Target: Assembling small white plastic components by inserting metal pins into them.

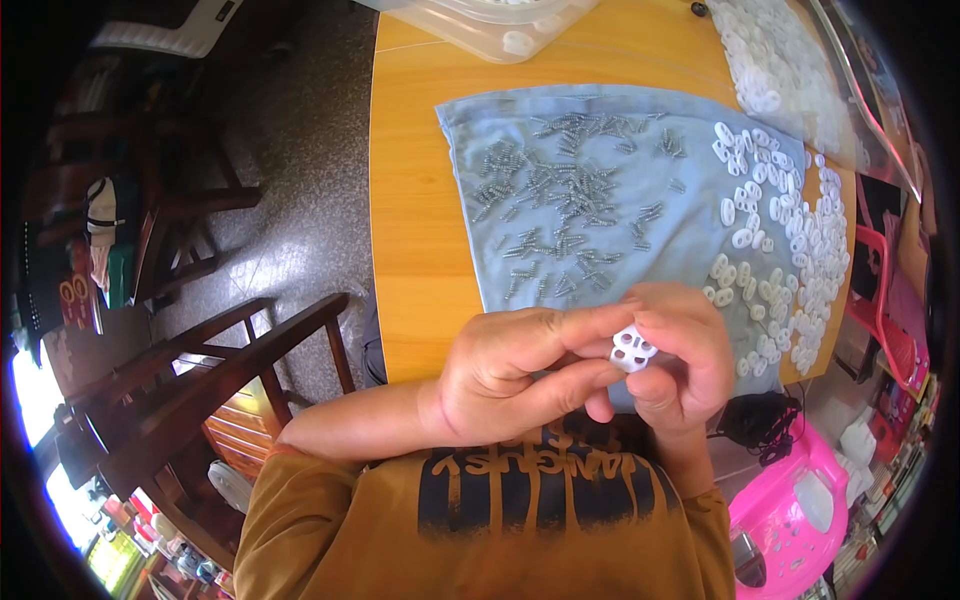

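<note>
Close to my chest, over the near edge of the cloth, both hands meet around a small white plastic cord lock (631, 350) with round holes in its face. My left hand (510, 365) pinches its left side between thumb and fingertips. From the right, the curled fingers and thumb of my right hand (692, 350) grip the same piece. Fingers partly cover it, so whether its two parts are fully joined cannot be seen. Beyond my hands, many small metal springs (575, 190) lie scattered on a grey-blue cloth (640, 100).
White oval two-hole plastic pieces (815, 240) are spread along the cloth's right side and the wooden table (420, 200). A clear bag of white pieces (775, 60) lies at the far right, a translucent tub (490, 35) at the back. A pink plastic chair (795, 520) stands at lower right.
</note>
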`<state>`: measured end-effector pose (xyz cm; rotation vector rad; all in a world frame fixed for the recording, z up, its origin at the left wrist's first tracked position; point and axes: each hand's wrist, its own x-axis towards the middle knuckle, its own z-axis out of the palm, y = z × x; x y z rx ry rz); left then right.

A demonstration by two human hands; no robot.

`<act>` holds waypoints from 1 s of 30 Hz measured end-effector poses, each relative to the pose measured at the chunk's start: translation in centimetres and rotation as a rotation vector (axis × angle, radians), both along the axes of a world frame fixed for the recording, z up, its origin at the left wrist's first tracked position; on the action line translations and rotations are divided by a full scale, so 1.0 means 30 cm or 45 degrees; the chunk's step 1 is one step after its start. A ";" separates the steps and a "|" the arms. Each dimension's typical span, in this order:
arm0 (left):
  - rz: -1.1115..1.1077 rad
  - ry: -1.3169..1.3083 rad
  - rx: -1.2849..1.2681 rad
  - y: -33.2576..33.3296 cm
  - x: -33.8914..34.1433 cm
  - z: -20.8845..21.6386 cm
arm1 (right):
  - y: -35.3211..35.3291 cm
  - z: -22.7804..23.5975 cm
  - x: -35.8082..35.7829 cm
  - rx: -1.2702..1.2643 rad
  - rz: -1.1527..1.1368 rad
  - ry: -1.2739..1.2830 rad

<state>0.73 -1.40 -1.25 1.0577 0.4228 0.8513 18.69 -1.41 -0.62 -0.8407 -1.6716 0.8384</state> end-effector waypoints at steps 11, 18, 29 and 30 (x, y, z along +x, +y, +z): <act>0.058 0.097 0.043 -0.014 -0.001 0.000 | -0.006 -0.031 -0.019 0.077 -0.005 -0.016; 0.089 0.183 0.115 -0.021 0.001 0.005 | -0.010 -0.038 -0.040 0.083 0.015 0.091; 0.246 0.302 0.383 -0.019 0.008 0.004 | -0.003 -0.037 -0.059 0.124 0.012 0.112; 0.247 0.303 0.381 -0.020 0.006 0.001 | -0.003 -0.037 -0.061 0.139 0.021 0.121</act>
